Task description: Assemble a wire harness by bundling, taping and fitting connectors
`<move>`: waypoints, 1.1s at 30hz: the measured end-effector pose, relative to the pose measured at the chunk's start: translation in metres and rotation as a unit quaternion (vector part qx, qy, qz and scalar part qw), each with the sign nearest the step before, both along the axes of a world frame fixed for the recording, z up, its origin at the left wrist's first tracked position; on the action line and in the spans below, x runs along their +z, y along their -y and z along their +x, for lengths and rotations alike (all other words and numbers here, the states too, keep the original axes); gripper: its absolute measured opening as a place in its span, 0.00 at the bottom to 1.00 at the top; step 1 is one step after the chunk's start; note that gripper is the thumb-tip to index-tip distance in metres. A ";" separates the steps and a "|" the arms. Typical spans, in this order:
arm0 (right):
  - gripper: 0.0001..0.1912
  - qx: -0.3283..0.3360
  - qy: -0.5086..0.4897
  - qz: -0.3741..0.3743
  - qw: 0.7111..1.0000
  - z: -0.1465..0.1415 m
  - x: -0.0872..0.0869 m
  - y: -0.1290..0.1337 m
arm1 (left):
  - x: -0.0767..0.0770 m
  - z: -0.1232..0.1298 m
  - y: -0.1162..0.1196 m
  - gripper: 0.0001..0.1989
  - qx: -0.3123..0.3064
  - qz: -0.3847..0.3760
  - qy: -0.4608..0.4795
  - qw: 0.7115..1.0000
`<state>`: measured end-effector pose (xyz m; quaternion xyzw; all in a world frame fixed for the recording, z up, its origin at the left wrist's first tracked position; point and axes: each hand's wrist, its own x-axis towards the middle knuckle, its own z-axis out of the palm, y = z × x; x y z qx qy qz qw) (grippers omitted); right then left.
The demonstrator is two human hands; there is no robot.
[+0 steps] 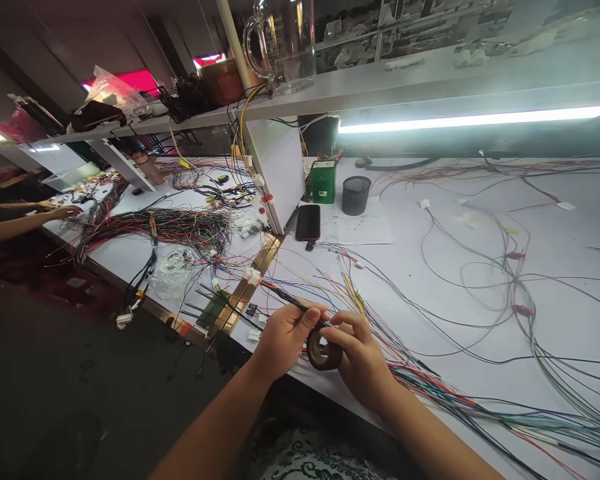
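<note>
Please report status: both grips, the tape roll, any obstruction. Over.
Left grip: closed on wire bundle. Right grip: holding tape roll. Loose wires close by on table.

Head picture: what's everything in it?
Tape roll: one, dark brown, lower centre
Wires: many, mixed colours, across table
Box: one, green, table back
Mesh cup: one, black, beside box
Phone: one, black, before box
Paper: some, white, under cup
Glass jug: one, clear, on shelf
Lamp: one, white, under shelf
Plastic bags: several, clear, left side
Co-worker's hands: two, bare, far left
Left hand: one, bare, on black wires
Right hand: one, bare, at tape
</note>
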<state>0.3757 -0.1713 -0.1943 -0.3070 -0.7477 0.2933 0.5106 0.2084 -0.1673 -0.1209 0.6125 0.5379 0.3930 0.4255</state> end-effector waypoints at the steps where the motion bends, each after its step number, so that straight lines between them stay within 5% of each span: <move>1: 0.22 -0.007 -0.026 -0.030 0.999 0.001 0.000 0.001 | -0.001 0.001 0.001 0.17 0.002 0.005 0.004 1.000; 4: 0.12 -0.021 -0.120 -0.241 0.963 0.004 0.006 -0.002 | -0.004 0.001 0.003 0.16 0.005 0.015 0.026 1.000; 7: 0.13 -0.006 -0.169 -0.497 0.851 0.006 0.020 -0.015 | -0.006 -0.001 0.003 0.15 -0.033 0.056 0.013 0.998; 9: 0.16 0.044 -0.159 -0.581 0.797 0.006 0.029 -0.024 | -0.006 -0.002 -0.001 0.13 -0.072 0.115 -0.009 0.991; 11: 0.20 0.103 -0.140 -0.610 0.773 0.006 0.033 -0.028 | -0.005 -0.003 -0.008 0.13 -0.116 0.159 -0.014 0.980; 14: 0.20 0.117 -0.171 -0.578 0.789 0.011 0.026 -0.021 | -0.006 -0.002 -0.017 0.14 -0.157 0.171 -0.011 0.973; 16: 0.17 0.104 -0.182 -0.505 0.837 0.016 0.014 -0.012 | -0.010 -0.001 -0.019 0.13 -0.135 0.169 -0.028 0.976; 20: 0.19 0.057 -0.071 -0.221 0.971 0.021 -0.011 0.001 | -0.020 0.003 -0.016 0.14 -0.045 0.119 -0.044 0.991; 23: 0.17 0.007 0.027 -0.071 0.997 0.018 -0.022 0.004 | -0.025 0.007 -0.012 0.16 -0.027 0.045 -0.006 0.999; 25: 0.12 -0.004 -0.002 -0.083 0.997 0.017 -0.024 0.003 | -0.027 0.009 -0.009 0.17 -0.013 0.021 0.042 0.999; 27: 0.07 -0.006 -0.103 -0.200 0.974 0.018 -0.021 -0.001 | -0.029 0.010 -0.007 0.16 0.014 0.026 0.085 0.996; 31: 0.17 -0.004 -0.204 -0.527 0.825 0.020 -0.004 -0.018 | -0.029 0.008 -0.007 0.14 -0.016 0.072 0.100 0.992; 33: 0.23 0.036 -0.139 -0.592 0.793 0.018 0.004 -0.027 | -0.027 0.006 -0.011 0.15 -0.079 0.102 0.106 0.986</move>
